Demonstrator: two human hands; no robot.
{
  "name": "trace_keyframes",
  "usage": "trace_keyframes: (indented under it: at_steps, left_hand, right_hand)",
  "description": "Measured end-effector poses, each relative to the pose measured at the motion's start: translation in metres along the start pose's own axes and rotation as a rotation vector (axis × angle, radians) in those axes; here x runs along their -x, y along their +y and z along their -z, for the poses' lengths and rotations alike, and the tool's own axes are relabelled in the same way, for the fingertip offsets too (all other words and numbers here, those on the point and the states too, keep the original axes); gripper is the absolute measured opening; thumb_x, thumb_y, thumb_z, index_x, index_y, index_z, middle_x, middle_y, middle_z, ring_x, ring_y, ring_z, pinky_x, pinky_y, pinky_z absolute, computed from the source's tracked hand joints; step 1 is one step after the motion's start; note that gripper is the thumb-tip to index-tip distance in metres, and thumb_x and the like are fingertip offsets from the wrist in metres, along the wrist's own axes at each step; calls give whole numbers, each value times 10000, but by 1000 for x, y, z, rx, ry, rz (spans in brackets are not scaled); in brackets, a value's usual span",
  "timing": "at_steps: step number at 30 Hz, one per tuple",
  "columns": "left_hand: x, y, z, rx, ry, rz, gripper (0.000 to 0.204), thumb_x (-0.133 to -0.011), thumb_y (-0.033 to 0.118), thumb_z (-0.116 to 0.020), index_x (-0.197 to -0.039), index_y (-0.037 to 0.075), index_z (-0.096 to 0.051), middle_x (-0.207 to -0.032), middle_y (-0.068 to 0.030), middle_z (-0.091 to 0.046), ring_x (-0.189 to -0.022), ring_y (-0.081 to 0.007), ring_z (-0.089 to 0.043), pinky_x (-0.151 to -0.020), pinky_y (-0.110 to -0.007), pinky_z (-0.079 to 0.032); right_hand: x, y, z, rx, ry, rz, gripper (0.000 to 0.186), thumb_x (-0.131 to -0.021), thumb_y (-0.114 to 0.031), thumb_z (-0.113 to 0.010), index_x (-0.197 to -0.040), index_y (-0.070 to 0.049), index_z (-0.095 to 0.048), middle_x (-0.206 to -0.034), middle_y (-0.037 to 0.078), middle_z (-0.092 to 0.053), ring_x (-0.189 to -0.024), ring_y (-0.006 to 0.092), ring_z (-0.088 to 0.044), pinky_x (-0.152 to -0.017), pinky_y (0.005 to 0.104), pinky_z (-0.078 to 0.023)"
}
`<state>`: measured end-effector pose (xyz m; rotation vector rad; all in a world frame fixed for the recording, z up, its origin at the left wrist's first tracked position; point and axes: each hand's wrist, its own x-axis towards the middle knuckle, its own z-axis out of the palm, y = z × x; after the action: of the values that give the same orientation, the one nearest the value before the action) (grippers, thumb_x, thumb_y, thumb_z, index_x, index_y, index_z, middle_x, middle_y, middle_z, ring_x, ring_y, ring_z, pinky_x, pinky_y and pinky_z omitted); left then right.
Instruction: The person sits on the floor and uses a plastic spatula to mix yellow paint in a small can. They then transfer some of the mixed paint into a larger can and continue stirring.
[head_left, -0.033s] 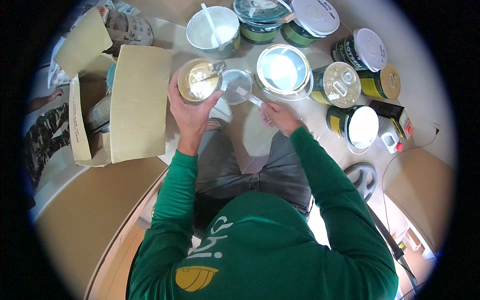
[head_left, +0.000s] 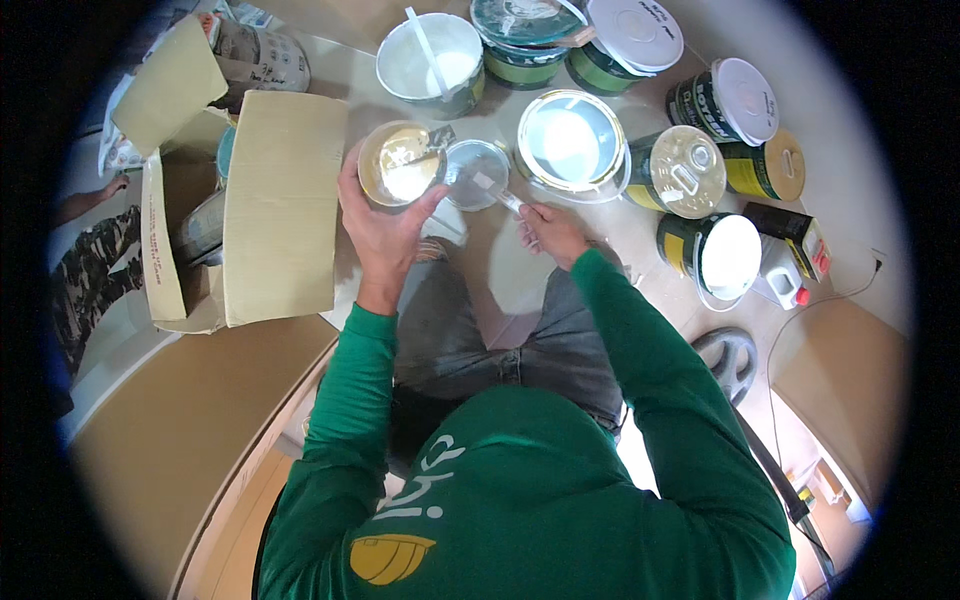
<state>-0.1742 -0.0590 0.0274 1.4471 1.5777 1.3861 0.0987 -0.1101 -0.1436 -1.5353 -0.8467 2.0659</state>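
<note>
My left hand [head_left: 385, 235] is wrapped round a round tub [head_left: 403, 190] of pale yellow paste, holding it up near the middle. A grey metal blade [head_left: 439, 139] shows at the tub's right rim; whether it is part of a separate tool I cannot tell. Pinched in my right hand [head_left: 553, 232] is a slim tool with a pale, partly clear handle [head_left: 508, 199]. Its far end points toward the tub, over a clear round plastic lid [head_left: 466, 160], and is hard to make out. Right of the lid stands an open can [head_left: 530, 178] with shiny white contents.
A bucket [head_left: 392, 78] with a white stick stands behind. Several lidded paint cans, including one with a tan lid [head_left: 684, 170], line the right. A white jug [head_left: 778, 282] sits beside them. An open cardboard box [head_left: 285, 210] is at left, with another person's hand [head_left: 117, 186] beyond.
The whole view has shifted very slightly. Both hands keep their holds, with the tub and the slim tool in nearly the same places.
</note>
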Motion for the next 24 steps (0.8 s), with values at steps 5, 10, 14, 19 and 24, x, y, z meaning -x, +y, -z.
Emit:
trace_keyframes:
  at_steps: [5,10,14,19,24]
  left_hand:
    - [-8,9,4,-86,-43,-15,1109,-636,306,-1110,-1523,-16,-527,-1447,-170,-619,-1325,-302,-640,-1138,-429,-529]
    - [-17,10,-3,-24,-74,-44,1127,-591,346,-1121,-1512,23,-557,-1446,-152,-612,-1331,-319,-594,-1143,-458,-494]
    - [-12,31,-8,-138,-68,-92,1106,-587,425,-1106,-1489,49,-589,-1426,-139,-608,-1330,-345,-572,-1151,-479,-464]
    - [-5,83,-34,-174,-211,-204,1086,-605,520,-1068,-1472,66,-596,-1390,-143,-633,-1305,-374,-575,-1124,-519,-440]
    - [22,122,-47,-189,-289,-272,1109,-597,571,-1046,-1478,79,-586,-1365,-134,-650,-1285,-378,-579,-1119,-528,-417]
  right_hand:
    - [-94,40,-21,3,153,-190,398,-1160,-434,-602,-1204,-54,-715,-847,41,-697,-750,172,-680,-673,324,-552]
    - [-30,3,-19,840,373,248,479,-1116,-442,-674,-1120,31,-750,-828,96,-713,-735,193,-685,-681,340,-542]
    - [108,-154,-55,220,447,436,353,-1051,-316,-797,-1152,23,-787,-842,63,-702,-718,105,-604,-678,297,-505]
    - [180,-250,-49,231,491,605,257,-1021,-218,-826,-1114,18,-789,-830,53,-715,-703,77,-595,-656,283,-505]
    - [226,-269,-28,537,491,661,229,-1022,-200,-808,-1080,21,-789,-806,91,-743,-693,122,-657,-652,317,-530]
